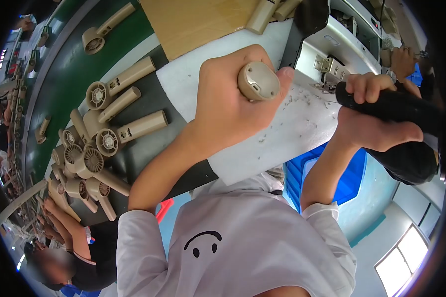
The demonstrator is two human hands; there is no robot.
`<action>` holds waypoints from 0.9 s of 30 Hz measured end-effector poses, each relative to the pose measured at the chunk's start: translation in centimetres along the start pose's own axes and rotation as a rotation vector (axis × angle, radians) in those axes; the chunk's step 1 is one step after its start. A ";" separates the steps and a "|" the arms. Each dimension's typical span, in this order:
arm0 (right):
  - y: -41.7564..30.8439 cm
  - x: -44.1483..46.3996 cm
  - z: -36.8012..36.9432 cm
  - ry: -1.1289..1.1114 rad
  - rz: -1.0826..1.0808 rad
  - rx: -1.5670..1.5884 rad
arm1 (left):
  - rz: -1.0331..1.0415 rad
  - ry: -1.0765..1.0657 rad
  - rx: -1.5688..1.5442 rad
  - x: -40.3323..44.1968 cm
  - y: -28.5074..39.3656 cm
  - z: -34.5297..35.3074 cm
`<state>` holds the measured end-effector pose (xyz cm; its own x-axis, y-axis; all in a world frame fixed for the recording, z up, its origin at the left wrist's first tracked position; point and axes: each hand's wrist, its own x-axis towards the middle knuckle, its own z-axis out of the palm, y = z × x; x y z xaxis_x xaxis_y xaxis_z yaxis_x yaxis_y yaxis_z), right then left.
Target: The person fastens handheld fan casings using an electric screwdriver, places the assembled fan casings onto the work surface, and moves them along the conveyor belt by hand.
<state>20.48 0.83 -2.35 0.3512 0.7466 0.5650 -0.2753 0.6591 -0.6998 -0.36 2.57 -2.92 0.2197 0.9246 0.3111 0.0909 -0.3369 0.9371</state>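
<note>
My left hand [233,99] is closed around a beige handheld fan [258,81]. One rounded end of it, with small screw holes and a slot, faces up; my palm and fingers hide the rest. My right hand [371,111] wraps round the thick black body of an electric screwdriver [401,106], whose tip I cannot make out. It is beside a silver screw feeder [327,49]. Small dark screws [302,106] lie scattered on the white foam sheet [233,153] beneath my hands.
Several beige fans [91,161] are piled on the dark table at left. A cardboard sheet [193,24] and more beige handles [262,15] lie at the back. Blue crates [349,175] stand below right. A green conveyor [59,94] runs at left; co-workers sit on both sides.
</note>
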 end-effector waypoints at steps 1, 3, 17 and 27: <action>-0.2 0.2 -0.2 -0.039 -0.021 0.001 | 0.027 0.046 -0.035 -0.1 -0.5 0.4; 0.0 0.8 0.4 -0.057 -0.066 0.012 | 0.058 0.090 -0.068 -0.2 -0.5 0.5; 1.1 0.8 0.1 0.082 0.141 -0.600 | 0.202 -0.038 0.066 -0.8 -0.5 0.9; -0.6 0.9 -0.3 -0.166 -0.045 0.031 | 0.197 -0.071 0.098 -1.0 -0.7 1.1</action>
<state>21.29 1.12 -1.56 0.2124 0.7190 0.6618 -0.2907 0.6931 -0.6597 0.40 1.71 -4.08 0.3105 0.8255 0.4713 0.1327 -0.5285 0.8385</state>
